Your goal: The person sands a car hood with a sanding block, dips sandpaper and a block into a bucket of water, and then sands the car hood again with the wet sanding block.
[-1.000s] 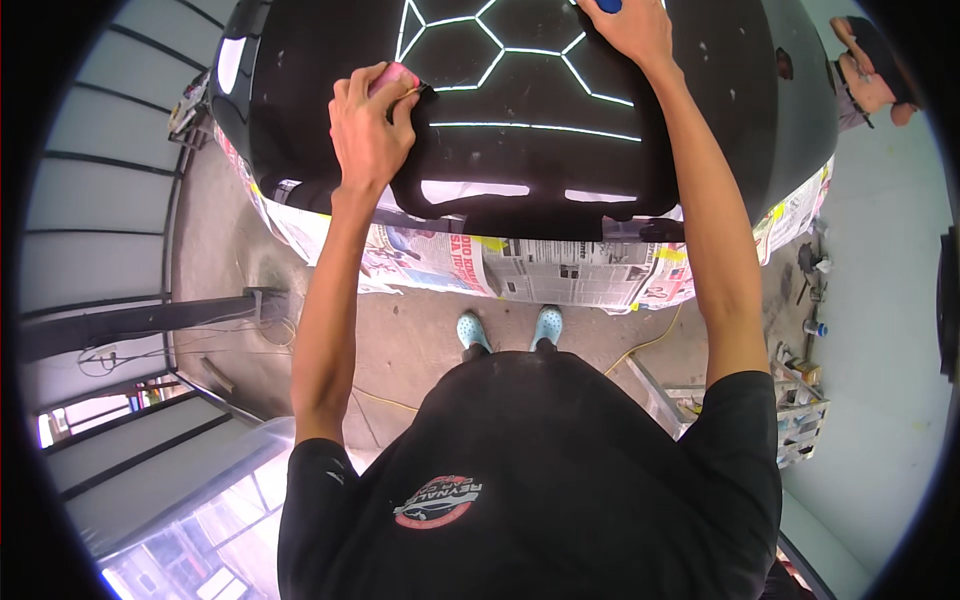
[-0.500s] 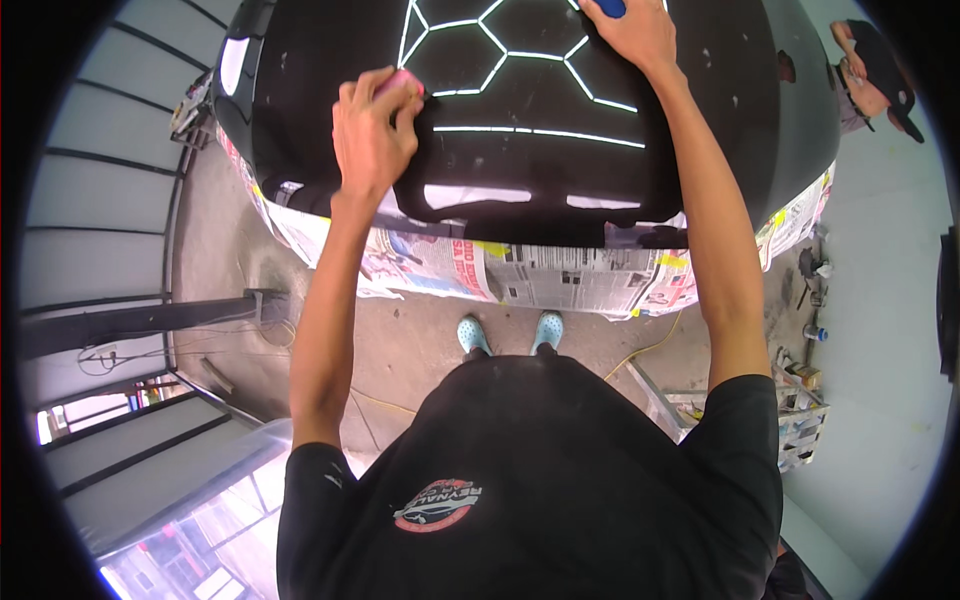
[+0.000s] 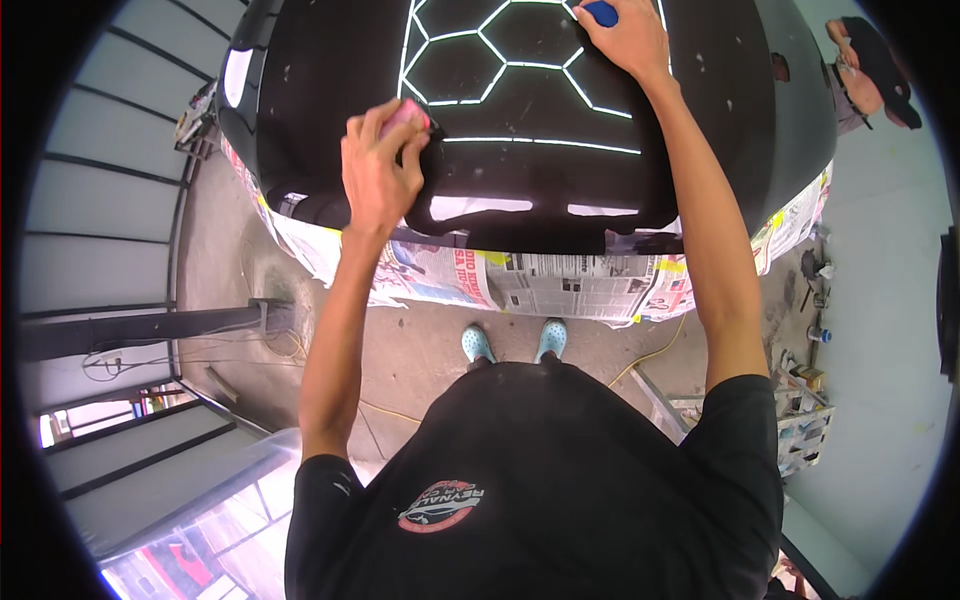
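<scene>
In front of me lies a glossy black car panel [image 3: 540, 180], shaped like a hood, with bright hexagonal light lines mirrored in it. My left hand [image 3: 382, 185] grips a small pink sponge-like block [image 3: 405, 118] between thumb and fingers, over the panel's left middle. A dark edge shows at the block's right side. Farther away, at the panel's right, my right hand [image 3: 635, 45] has its fingers round a blue pad [image 3: 602, 13]. Part of that pad is covered by the hand, so its exact kind is unclear. Both arms reach forward.
Newspaper masking [image 3: 560, 285] hangs along the panel's near edge. A metal stand [image 3: 660, 400] and a yellow cable [image 3: 655, 350] are on the floor at right. Another person [image 3: 868, 80] is at the far right. A dark beam [image 3: 150, 330] juts in from the left.
My left hand has drawn the pink block nearer to me across the panel. My right hand has shifted slightly left with the blue pad. The whole view has tilted a little.
</scene>
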`<control>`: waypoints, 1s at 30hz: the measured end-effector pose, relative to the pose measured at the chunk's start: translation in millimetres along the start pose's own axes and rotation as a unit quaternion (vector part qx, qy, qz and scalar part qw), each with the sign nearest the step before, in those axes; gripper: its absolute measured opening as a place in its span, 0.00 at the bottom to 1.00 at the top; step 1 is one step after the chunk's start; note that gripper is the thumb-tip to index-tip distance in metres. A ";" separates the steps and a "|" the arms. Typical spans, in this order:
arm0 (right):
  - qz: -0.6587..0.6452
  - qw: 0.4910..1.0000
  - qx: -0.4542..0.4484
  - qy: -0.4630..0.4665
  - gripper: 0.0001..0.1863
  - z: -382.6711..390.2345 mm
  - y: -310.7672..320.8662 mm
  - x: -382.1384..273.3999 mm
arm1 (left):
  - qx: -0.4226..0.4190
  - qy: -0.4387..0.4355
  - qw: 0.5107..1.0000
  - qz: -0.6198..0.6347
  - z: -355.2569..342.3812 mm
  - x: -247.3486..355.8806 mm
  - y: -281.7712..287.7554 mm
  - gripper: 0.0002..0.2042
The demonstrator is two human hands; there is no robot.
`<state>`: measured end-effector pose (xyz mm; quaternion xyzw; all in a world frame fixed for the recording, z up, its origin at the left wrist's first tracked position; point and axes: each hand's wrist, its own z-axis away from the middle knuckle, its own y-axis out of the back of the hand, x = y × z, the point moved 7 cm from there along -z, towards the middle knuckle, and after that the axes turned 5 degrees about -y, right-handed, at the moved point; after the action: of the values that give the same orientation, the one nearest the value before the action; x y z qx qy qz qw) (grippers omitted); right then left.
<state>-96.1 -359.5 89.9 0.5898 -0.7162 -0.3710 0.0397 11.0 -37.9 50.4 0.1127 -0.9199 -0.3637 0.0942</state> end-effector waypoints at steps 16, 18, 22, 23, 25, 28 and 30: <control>-0.019 1.000 0.000 0.006 0.11 6.5 -0.5 -0.6 | 0.018 -0.002 0.999 -0.026 2.8 10.2 3.3 0.09; -0.018 1.000 0.003 0.012 0.11 2.5 0.0 -3.0 | 0.014 -0.005 0.999 -0.032 -7.9 0.2 2.5 0.09; 0.031 0.998 0.041 0.035 0.15 -0.8 1.5 -2.3 | 0.014 -0.005 0.999 -0.051 -11.9 1.1 0.3 0.09; 0.020 0.999 0.035 0.030 0.15 3.0 1.2 3.5 | 0.028 -0.009 0.998 -0.053 -10.2 6.0 0.9 0.09; 0.017 1.000 0.005 0.014 0.15 0.8 1.8 -5.5 | 0.023 -0.013 0.998 -0.057 -14.5 0.0 1.8 0.09; 0.024 1.000 0.011 0.015 0.14 1.3 0.3 -6.4 | 0.003 -0.011 0.998 -0.055 -21.9 -6.7 0.5 0.09; 0.002 1.000 -0.013 -0.002 0.12 2.7 1.0 -11.9 | 0.008 -0.005 0.998 -0.056 -13.3 -4.7 3.7 0.09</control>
<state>-94.6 -347.8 93.1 0.5868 -0.7128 -0.3813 0.0462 18.5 -42.6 62.0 0.1632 -0.9155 -0.3615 0.0678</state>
